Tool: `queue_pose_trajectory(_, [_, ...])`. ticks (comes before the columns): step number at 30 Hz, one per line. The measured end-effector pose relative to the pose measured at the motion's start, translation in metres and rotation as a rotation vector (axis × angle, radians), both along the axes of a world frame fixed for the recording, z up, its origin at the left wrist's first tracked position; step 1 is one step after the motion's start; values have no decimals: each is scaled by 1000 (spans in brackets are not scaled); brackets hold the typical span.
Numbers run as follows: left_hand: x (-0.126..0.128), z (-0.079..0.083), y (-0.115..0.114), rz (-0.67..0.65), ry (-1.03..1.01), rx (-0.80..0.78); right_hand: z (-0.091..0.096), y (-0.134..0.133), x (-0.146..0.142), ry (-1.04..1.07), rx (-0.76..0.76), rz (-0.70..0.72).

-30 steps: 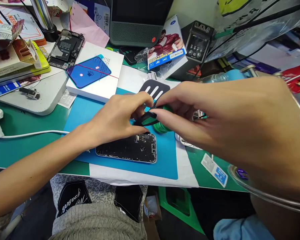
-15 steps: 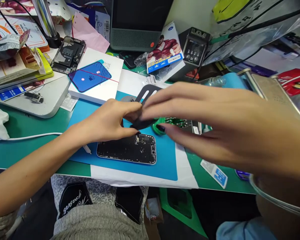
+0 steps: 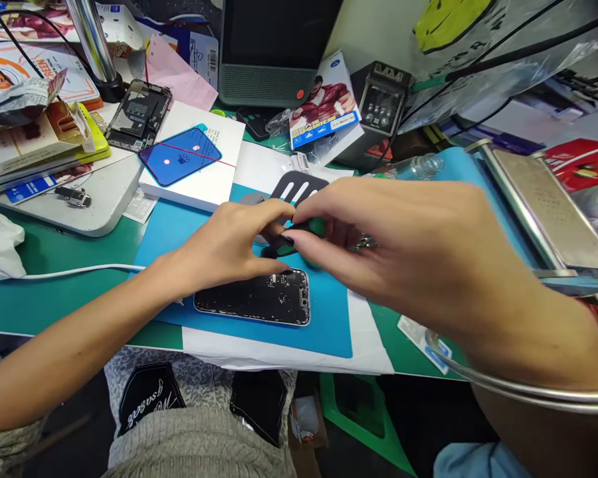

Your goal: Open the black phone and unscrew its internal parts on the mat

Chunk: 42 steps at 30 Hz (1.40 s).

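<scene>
My left hand [image 3: 236,236] is curled over the far edge of an opened phone [image 3: 252,299], its thumb just above the phone's black inside. Its fingers close around a black slotted piece [image 3: 299,186] that sticks up behind them. My right hand [image 3: 393,245] meets it from the right. Between right thumb and index finger is a black-and-green piece [image 3: 315,227], like a tool handle, whose dark end reaches under my left fingers. The phone lies flat, bare parts upward, on a blue mat [image 3: 323,332].
A white phone box [image 3: 192,189] stands behind my left hand. A second opened phone [image 3: 139,113] lies further back. At the left a white cable [image 3: 80,272] crosses the green table. A screen device [image 3: 274,73] and a black box [image 3: 381,109] stand at the back.
My right hand, stretched out over the slotted piece before, has closed into a pinch on the black-and-green piece. More of the slots show. My left hand has hardly moved.
</scene>
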<state>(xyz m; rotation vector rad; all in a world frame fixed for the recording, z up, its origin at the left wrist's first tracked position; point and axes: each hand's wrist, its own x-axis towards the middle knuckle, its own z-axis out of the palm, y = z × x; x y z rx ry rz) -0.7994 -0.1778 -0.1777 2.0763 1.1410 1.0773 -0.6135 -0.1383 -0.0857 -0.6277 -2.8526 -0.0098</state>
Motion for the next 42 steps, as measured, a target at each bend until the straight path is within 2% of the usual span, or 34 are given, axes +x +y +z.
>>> queue_pose_trajectory(2, [-2,-1,0,-89,-9,-24,-2,1,1,-1,-96,96])
queue_pose_trajectory(4, [-3,-2,0,-92,-33,-42,-5,2,2,20,-161,119])
queue_pose_trajectory(7, [-3,-4,-1,55,-22,-8,-12,2,3,91,-9,14])
queue_pose_trajectory(9, [-2,-4,-1,71,10,12,-16,1,3,114,36,1])
queue_pose_trajectory(12, [-3,-3,-1,-46,-12,-25,-17,0,4,131,-160,107])
queue_pose_trajectory(14, [-3,-3,-1,-60,-52,-58,-16,-2,3,137,-245,120])
queue_pose_trajectory(19, [0,-5,-3,80,-51,-40,-16,-3,1,225,-32,-49])
queue_pose_trajectory(24, [-1,-5,-5,-43,-46,-90,-18,-5,1,197,-254,24])
queue_pose_trajectory(29, [1,-7,-6,50,-61,-71,-21,-8,-1,225,-53,-72])
queue_pose_trajectory(33, [-3,-8,-6,-12,-71,-59,-20,-8,0,188,-238,27])
queue_pose_trajectory(35, [-3,-11,-6,-7,-81,-45,-23,-9,0,179,-292,20])
queue_pose_trajectory(39, [1,-14,-4,73,-90,11,-39,-13,-1,220,-167,-42])
queue_pose_trajectory(42, [-7,-5,-4,16,-72,89,-43,-18,0,292,-126,-49])
